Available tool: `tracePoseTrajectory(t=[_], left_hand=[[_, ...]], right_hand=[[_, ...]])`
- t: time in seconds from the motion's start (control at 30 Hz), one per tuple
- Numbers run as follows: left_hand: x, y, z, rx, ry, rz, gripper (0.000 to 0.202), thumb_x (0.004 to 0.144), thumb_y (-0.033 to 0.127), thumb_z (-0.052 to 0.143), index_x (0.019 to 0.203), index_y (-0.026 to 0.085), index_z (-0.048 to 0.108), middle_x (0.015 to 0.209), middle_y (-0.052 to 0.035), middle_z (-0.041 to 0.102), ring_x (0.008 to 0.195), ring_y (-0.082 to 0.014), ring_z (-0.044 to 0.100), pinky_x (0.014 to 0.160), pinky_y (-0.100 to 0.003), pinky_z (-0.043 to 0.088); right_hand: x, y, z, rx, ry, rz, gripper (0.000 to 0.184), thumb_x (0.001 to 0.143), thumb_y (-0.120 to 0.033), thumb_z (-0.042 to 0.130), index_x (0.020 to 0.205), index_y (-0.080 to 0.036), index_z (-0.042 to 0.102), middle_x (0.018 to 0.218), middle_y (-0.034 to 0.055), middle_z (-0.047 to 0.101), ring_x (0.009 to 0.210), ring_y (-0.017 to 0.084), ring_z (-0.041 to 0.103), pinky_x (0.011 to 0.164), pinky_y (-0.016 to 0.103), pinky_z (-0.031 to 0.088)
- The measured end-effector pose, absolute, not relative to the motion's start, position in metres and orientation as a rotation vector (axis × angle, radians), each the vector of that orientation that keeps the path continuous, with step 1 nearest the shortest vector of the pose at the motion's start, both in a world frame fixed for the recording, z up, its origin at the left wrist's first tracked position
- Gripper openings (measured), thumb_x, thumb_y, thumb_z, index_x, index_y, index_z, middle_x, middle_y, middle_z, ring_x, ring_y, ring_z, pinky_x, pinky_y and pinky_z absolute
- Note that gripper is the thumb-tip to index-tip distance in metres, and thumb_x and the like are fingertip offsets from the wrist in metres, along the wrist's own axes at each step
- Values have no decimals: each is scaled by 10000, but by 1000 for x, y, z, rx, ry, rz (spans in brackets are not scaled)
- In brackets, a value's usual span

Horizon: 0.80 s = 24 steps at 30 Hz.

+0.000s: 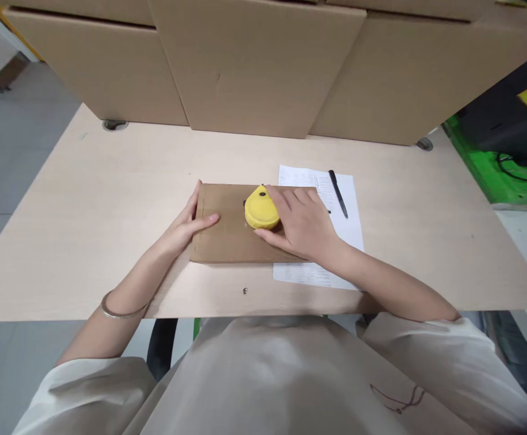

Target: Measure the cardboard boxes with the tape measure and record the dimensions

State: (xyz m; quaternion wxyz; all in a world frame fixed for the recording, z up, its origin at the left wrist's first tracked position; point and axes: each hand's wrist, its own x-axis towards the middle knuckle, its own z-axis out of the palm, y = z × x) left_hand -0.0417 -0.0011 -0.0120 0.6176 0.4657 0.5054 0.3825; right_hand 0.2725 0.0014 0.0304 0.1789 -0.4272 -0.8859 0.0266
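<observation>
A flat brown cardboard box [227, 244] lies on the table in front of me, partly over a printed sheet. My left hand [191, 220] grips its left end, thumb on the top face and fingers along the side. On top of the box is a yellow tape measure [261, 208] with a black spot on its casing. My right hand [306, 220] is closed around the right side of the tape measure, with the thumb at its lower edge. That hand also covers the right part of the box. No drawn-out blade shows.
The printed paper [354, 235] sticks out beyond the box, with a black pen [338, 193] on it. Large cardboard boxes [263, 72] stand along the back of the wooden table [109, 199]. At the right are a green crate [485, 175] and a black cable [521, 169].
</observation>
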Motion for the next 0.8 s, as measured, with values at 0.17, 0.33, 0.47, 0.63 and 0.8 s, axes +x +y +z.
tracePoseTrajectory(t=[0.17, 0.33, 0.47, 0.63, 0.8], left_hand=[[-43, -2, -9, 1049, 1186, 861, 1558, 871, 598, 1023, 2022, 344, 5, 2066, -137, 346, 1876, -515, 403, 1512, -657, 438], [-42, -3, -4, 1008, 1213, 873, 1553, 864, 555, 1029, 2023, 344, 17, 2060, -119, 368, 1863, -514, 432, 1505, -667, 454], [-42, -3, -2, 1023, 1225, 862, 1483, 897, 541, 1008, 2023, 378, 56, 2053, -94, 389, 1859, -509, 443, 1512, -684, 441], [-41, -3, 0, 1009, 1257, 855, 1519, 879, 556, 1023, 2022, 376, 40, 2040, -109, 415, 1839, -527, 470, 1481, -708, 485], [-41, -6, 1, 1008, 1277, 835, 1513, 892, 587, 1016, 2021, 387, 29, 2023, -124, 447, 1818, -541, 498, 1478, -726, 484]], right_hand=[[335, 23, 44, -1541, -2218, -37, 660, 1190, -675, 483, 1419, -132, 779, 1250, 242, 849, 1154, 444, 790, 1033, 582, 596], [402, 55, 25, -2465, -2057, 260, 439, 1226, -537, 497, 1044, -221, 741, 934, 199, 805, 963, 413, 772, 866, 480, 538], [428, 61, 0, -2303, -2178, 446, 385, 1180, -424, 575, 839, -258, 644, 836, 133, 744, 887, 348, 729, 822, 429, 489], [439, 58, -18, -1716, -1568, 1113, 485, 1062, -695, 704, 846, -262, 676, 629, 6, 573, 579, 191, 510, 594, 335, 407], [430, 51, -25, -1445, -1409, 1240, 631, 654, -626, 1135, 756, -269, 625, 653, 45, 736, 494, 138, 559, 456, 287, 386]])
